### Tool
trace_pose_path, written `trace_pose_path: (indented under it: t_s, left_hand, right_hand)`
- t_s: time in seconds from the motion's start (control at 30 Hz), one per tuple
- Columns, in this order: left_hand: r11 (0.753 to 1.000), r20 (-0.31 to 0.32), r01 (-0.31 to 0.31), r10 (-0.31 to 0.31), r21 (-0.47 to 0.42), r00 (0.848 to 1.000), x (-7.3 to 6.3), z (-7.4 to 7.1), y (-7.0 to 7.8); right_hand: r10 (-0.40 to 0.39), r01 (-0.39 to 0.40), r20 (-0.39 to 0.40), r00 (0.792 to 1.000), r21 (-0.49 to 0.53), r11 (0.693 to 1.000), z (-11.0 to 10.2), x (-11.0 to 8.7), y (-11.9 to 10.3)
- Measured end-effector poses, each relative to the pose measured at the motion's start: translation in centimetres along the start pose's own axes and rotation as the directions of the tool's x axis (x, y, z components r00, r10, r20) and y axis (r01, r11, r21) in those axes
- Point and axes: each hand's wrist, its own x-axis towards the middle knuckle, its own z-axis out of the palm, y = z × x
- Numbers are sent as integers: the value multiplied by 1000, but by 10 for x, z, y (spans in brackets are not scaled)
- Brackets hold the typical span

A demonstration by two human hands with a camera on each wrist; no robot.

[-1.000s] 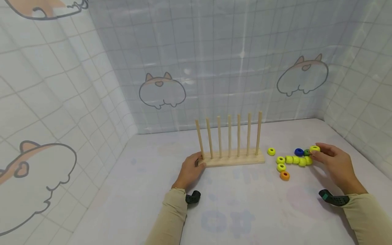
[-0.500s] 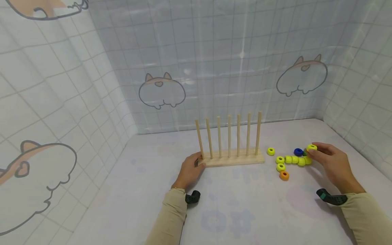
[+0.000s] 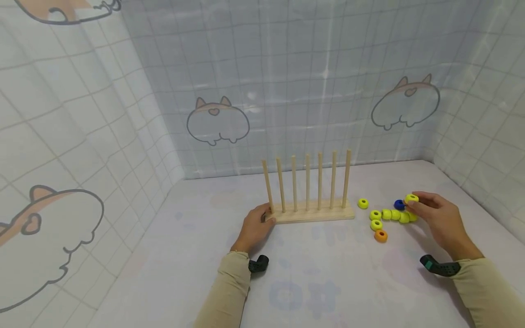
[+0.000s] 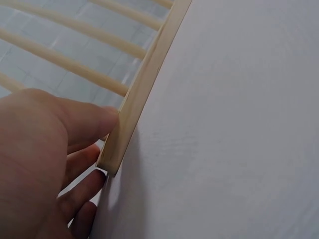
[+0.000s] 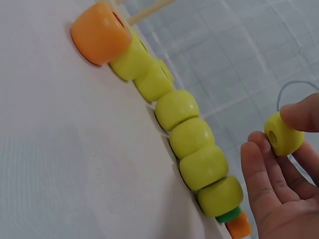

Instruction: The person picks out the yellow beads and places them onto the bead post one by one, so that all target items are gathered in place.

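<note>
My left hand (image 3: 254, 228) holds the left end of a wooden peg rack (image 3: 311, 213), whose bare upright pegs stand in a row. In the left wrist view the thumb presses the front face of the base (image 4: 130, 107), with the fingers behind its end. My right hand (image 3: 445, 223) pinches a yellow bead (image 5: 285, 137) between thumb and fingers, raised above the other beads. In the head view this bead overlaps the back of a blue bead (image 3: 399, 205). Below it on the table runs a row of yellow beads (image 3: 395, 215).
An orange bead (image 3: 381, 236) lies at the front of the group, and a lone yellow bead (image 3: 362, 203) sits near the rack's right end. The right wrist view shows a green bead (image 5: 230, 215) and a second orange bead (image 5: 239, 226). Printed sheeting walls (image 3: 287, 91) enclose the table.
My right hand has moved a little to the left with the yellow bead, which now hides the green bead in the head view. The left hand and rack have stayed put.
</note>
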Motion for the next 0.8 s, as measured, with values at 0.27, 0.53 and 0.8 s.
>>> trace_pose_path:
  t_s: [0.27,0.53,0.8]
  left_hand:
    - [999,-19,23,-24,-33,1000,2,2,2]
    - [998,-31,51,-52,-26,998,2,4,6]
    - [998,-38,59,-59,-13,998,4,4,7]
  right_hand:
    - [-44,42,50,998,43,998,7,3,-4]
    - [-47,46,92,995,17,999,12,6,-13]
    - [-52,38,102,993,139,990,20,10,-27]
